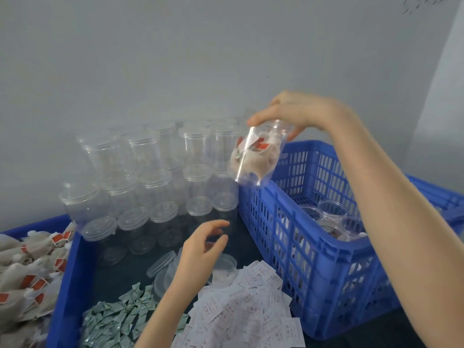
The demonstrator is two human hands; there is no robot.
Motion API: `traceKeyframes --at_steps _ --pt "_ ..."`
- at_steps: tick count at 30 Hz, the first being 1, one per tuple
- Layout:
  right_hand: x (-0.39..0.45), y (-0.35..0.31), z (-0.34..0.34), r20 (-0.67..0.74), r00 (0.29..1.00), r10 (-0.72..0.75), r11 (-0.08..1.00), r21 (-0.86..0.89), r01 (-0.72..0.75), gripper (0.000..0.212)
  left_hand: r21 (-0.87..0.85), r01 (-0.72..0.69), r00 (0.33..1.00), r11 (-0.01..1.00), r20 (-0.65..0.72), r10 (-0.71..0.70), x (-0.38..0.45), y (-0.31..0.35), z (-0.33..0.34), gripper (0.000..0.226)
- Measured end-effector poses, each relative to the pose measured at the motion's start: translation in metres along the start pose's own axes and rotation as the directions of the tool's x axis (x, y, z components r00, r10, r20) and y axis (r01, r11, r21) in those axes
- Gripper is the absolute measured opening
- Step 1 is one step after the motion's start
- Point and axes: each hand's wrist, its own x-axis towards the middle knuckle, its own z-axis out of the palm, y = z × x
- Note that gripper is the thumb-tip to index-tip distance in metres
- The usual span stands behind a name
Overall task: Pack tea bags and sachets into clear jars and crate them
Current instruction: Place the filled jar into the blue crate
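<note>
My right hand (296, 113) grips the lid end of a filled clear jar (256, 156), tilted in the air above the near left corner of the blue slatted crate (326, 259). Tea bags with red tags show through the jar's wall. Several filled jars (331, 219) stand inside the crate. My left hand (203, 249) hovers with loosely curled fingers and holds nothing, over a jar (226, 266) and a loose lid (160, 263) on the dark table.
Stacked empty lidded jars (150, 177) stand against the grey wall. A blue bin (64, 285) at left holds tea bags (27, 272) with red tags. Green sachets (118, 320) and white sachets (238, 310) lie heaped at the front.
</note>
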Motion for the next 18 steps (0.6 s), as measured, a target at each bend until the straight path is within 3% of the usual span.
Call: traceKeyframes --at_steps 3,6,12,18 --pt "0.016 0.018 -0.022 -0.128 0.989 0.069 0.998 0.019 -0.067 0.055 0.008 0.021 0.999 1.000 0.041 -0.021 -0.002 -0.009 0.005 0.030" --pt "0.033 0.038 -0.028 -0.171 0.974 0.148 0.989 -0.004 -0.151 0.055 0.008 0.026 0.998 1.000 0.062 -0.027 0.000 -0.016 0.009 0.028" --pt "0.069 0.082 0.006 -0.162 0.952 0.260 0.952 -0.121 -0.280 0.047 0.021 0.030 0.992 0.999 0.120 -0.032 0.006 -0.026 0.016 0.026" --pt "0.095 0.127 0.067 -0.045 0.936 0.349 0.895 -0.280 -0.347 0.047 0.007 0.049 0.989 0.999 0.138 -0.049 0.013 -0.034 0.024 0.028"
